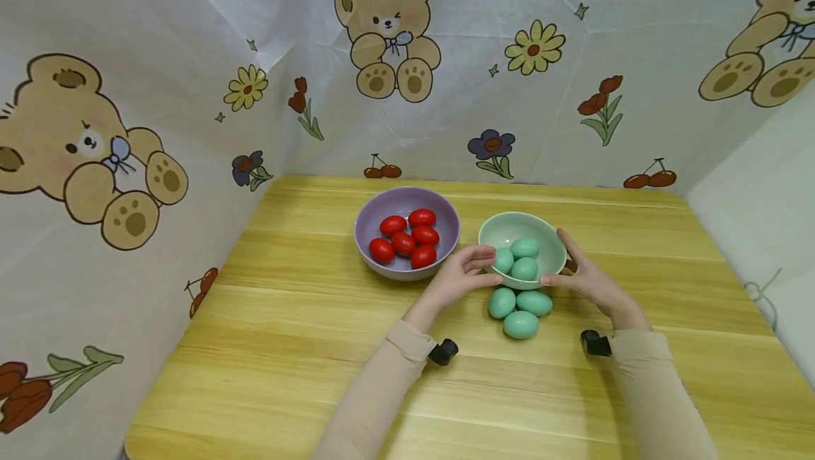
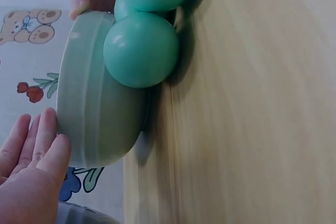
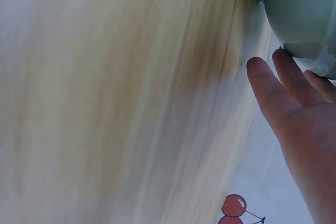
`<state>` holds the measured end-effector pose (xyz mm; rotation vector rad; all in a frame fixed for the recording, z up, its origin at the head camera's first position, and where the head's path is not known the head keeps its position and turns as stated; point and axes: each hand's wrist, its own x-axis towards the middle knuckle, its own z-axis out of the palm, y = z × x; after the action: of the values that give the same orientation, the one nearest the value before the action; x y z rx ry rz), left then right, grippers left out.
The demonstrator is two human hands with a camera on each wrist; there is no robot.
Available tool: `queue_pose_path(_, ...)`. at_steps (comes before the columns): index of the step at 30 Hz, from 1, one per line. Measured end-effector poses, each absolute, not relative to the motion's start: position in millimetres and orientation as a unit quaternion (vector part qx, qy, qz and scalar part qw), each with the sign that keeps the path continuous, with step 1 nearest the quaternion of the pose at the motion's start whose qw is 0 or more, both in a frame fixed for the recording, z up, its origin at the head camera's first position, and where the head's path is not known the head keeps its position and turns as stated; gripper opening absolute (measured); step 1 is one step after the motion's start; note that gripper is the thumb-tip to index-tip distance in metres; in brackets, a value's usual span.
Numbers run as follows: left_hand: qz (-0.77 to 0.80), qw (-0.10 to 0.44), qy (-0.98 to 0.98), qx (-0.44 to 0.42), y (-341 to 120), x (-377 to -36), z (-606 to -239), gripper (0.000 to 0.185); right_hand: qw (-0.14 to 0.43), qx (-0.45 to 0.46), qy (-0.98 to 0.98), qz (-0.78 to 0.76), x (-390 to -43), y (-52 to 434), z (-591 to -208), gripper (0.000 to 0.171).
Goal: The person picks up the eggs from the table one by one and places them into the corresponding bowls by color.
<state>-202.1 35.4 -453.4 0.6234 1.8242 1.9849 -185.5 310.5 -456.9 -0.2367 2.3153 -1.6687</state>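
Observation:
A light green bowl (image 1: 517, 221) holds several teal eggs (image 1: 525, 269). More teal eggs (image 1: 521, 325) lie on the table just in front of it. At the bowl's left side is my left hand (image 1: 460, 277), its fingers extended by the rim and its thumb pointing toward the front. The left wrist view shows these fingertips (image 2: 50, 114) at the bowl's outer wall. My right hand (image 1: 595, 282) spreads along the right side, with the thumb at the front rim. In the right wrist view its fairly straight fingers (image 3: 268, 87) reach the bowl's outside.
A purple bowl (image 1: 363, 223) containing several red eggs (image 1: 403, 243) stands left of the green bowl. The wooden table (image 1: 286, 354) meets a white cloth (image 1: 420, 138) printed with bears and flowers at its back and sides.

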Motion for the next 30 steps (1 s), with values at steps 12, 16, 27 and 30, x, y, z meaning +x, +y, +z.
queue_pose_path(12, 0.713, 0.181, 0.641, 0.218, 26, -196, -464, 0.053, 0.141, -0.081, 0.799, -0.579, -187, 311, -457, 0.104)
queue_pose_path(16, 0.708, 0.181, 0.649, 0.213, 26, -194, -471, 0.050, 0.142, -0.080, 0.800, -0.578, -187, 311, -457, 0.104)
queue_pose_path(27, 0.696, 0.197, 0.663, 0.191, 31, -186, -483, 0.044, 0.144, -0.080, 0.799, -0.578, -186, 311, -456, 0.103)
queue_pose_path(30, 0.694, 0.201, 0.665, 0.187, 33, -184, -482, 0.044, 0.143, -0.080, 0.798, -0.580, -186, 311, -457, 0.104)
